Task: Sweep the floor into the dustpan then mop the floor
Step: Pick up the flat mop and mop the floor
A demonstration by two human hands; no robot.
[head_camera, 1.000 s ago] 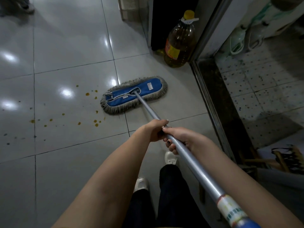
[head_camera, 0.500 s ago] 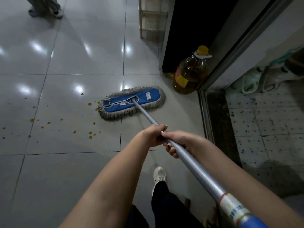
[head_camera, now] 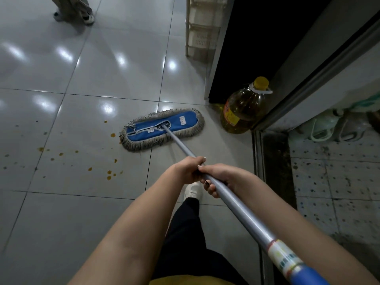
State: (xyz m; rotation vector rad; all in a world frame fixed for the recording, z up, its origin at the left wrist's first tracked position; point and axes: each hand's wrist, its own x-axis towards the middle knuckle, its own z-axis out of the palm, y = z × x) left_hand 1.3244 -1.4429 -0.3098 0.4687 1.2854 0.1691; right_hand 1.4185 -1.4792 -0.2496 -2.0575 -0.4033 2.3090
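**A:** What have your hands got?

**B:** Both are on the mop handle [head_camera: 236,206]. My left hand [head_camera: 188,169] is wrapped right round it with the fingers fully curled. My right hand [head_camera: 218,177] grips it just behind, and the two hands touch. Neither grip is loose.

**A:** And the mop itself?

**B:** The mop head [head_camera: 162,128] lies flat on the floor [head_camera: 82,212], well ahead of my hands and a little to their left. I see no dustpan anywhere, so I judge I'm on the mopping part.

**A:** What's left to clean?

**B:** Orange-brown spots [head_camera: 109,174] are scattered out to the left of my hands. The nearest sit just beside the left end of the head.

**A:** What worries you?

**B:** Three things.
- **Bottle:** The oil bottle [head_camera: 243,111] stands ahead and to the right of my hands, near the right end of the head. A wide swing that way could knock it over and leave a far worse mess.
- **Track:** The door track [head_camera: 257,161] runs close along my right hand's side, and the fringe could snag on it.
- **Smearing:** The spots look greasy to me, so one pass may only smear them. My shoe [head_camera: 193,191], just below my hands, would then be stepping onto slick tile.
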